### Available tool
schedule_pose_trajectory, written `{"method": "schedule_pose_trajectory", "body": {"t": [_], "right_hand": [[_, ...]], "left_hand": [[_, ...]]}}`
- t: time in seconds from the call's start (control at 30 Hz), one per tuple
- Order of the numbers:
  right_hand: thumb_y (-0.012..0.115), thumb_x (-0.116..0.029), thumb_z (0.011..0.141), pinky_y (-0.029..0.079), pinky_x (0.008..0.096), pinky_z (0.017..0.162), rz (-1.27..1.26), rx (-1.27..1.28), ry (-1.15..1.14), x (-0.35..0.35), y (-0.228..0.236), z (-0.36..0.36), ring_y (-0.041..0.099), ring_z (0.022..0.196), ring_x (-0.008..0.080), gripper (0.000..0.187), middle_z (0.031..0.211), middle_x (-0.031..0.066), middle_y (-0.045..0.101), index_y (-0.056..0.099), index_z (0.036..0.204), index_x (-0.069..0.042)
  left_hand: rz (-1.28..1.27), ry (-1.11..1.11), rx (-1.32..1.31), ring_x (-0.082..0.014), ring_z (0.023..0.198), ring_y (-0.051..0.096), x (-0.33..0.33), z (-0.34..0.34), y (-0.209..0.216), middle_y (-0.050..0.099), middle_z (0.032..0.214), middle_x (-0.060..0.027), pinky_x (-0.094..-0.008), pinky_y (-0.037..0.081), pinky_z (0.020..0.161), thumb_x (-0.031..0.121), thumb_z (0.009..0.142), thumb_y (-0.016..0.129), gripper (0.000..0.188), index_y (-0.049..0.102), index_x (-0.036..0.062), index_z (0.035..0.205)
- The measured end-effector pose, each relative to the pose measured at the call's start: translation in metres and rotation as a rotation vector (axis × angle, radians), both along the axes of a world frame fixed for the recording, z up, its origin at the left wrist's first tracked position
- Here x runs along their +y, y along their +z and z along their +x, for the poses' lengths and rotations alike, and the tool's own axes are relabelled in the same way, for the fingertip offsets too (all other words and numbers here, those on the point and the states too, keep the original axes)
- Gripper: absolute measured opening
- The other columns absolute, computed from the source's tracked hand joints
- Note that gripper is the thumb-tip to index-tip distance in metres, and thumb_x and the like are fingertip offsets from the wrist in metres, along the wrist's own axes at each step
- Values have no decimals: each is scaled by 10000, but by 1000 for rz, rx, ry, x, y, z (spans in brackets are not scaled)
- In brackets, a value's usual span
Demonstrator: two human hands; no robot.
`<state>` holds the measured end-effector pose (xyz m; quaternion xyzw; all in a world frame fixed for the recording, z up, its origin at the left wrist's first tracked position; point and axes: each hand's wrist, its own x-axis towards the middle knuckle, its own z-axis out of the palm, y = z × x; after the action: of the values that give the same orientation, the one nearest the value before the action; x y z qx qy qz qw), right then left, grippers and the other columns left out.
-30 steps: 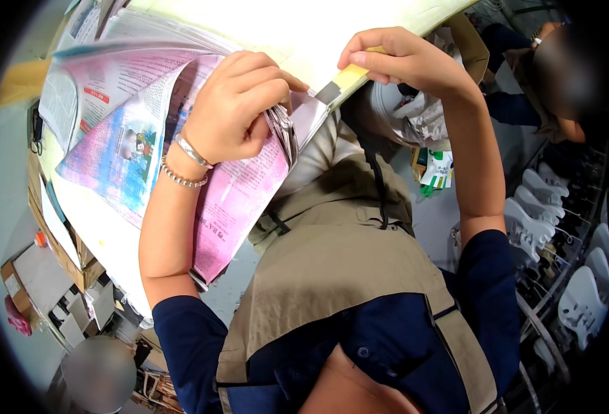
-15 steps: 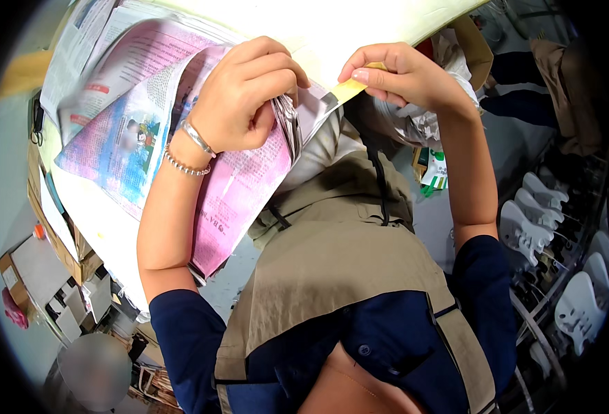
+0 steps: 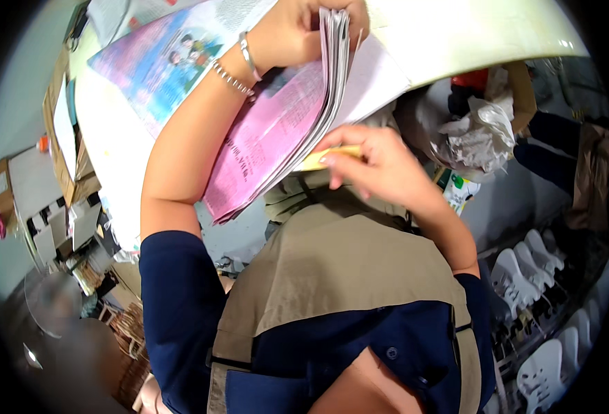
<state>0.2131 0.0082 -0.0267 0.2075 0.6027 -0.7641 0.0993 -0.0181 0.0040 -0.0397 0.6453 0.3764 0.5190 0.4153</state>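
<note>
A thick folded stack of newspaper [image 3: 273, 131], pink on its near side, lies along the table's front edge. My left hand [image 3: 287, 34] is closed round the top of its fold, holding the layers up. Close to the lower part of the fold, my right hand [image 3: 391, 165] grips a yellow-handled cutter knife [image 3: 325, 157]. The blade end is hidden at or between the paper layers. Another newspaper sheet [image 3: 160, 76], with a blue and pink picture, spreads out beyond my left forearm.
The pale table [image 3: 449, 41] curves across the top. At the right, a bag of crumpled wrapping [image 3: 480, 138] stands beside a cardboard box [image 3: 523, 96]. White guitar-body-shaped pieces [image 3: 515, 279] stand on racks at lower right. Boxes [image 3: 66, 138] line the left.
My right hand has brought the knife down and nearer to me, against the paper's fold. My left hand has moved up and to the right, and the paper stack stands more upright.
</note>
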Motion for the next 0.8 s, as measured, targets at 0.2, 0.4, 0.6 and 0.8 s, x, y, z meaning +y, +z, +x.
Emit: {"method": "schedule_pose_trajectory", "body": {"t": [0.2, 0.4, 0.6, 0.8], "right_hand": [[623, -209, 918, 521, 333, 615, 184, 323, 181, -100, -37, -33, 673, 650, 203, 184, 768, 88, 698, 671, 1013, -59], [623, -208, 918, 514, 324, 609, 303, 298, 148, -41, -27, 10, 677, 659, 194, 179, 802, 74, 713, 674, 1032, -79], [535, -204, 991, 441, 191, 584, -30, 130, -498, 41, -26, 95, 580, 667, 68, 185, 864, 122, 714, 603, 975, -33], [409, -286, 1048, 458, 244, 791, -52, 334, -825, 39, -19, 55, 554, 949, 83, 277, 1209, 161, 640, 553, 990, -56]], "left_hand": [[126, -9, -58, -165, 719, 494, 15, -19, -8, 534, 689, -7, -292, 404, 665, 364, 854, 698, 339, 533, 99, 721], [56, 22, 246, -246, 768, 550, 2, 6, 20, 568, 781, -79, -340, 440, 699, 61, 664, 549, 156, 610, 52, 807], [277, 79, 605, -303, 904, 541, 4, 29, 11, 656, 1032, -105, -373, 456, 835, 37, 485, 445, 217, 518, 38, 689], [186, 10, 581, -316, 1111, 571, 9, 27, 13, 708, 1063, -77, -401, 450, 937, 110, 519, 492, 152, 504, 59, 662]]}}
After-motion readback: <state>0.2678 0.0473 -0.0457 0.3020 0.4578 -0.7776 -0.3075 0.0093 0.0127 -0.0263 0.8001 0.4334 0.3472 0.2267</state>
